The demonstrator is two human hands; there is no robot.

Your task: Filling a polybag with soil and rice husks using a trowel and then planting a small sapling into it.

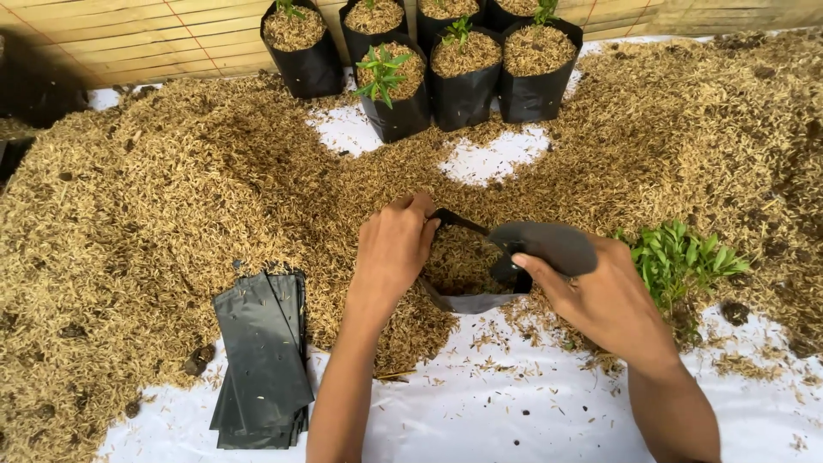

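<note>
A black plastic grow bag lies on its side in the middle, its mouth held wide and partly filled with rice husk. My left hand grips the bag's left rim. On the right, my right hand pinches the opposite edge, with the plastic draped over the fingers. The bag rests at the foot of a large husk heap.
A stack of flat black bags lies at lower left on the white sheet. Several filled bags, some with seedlings, stand at the back against a bamboo wall. Loose green seedlings lie right of my right hand.
</note>
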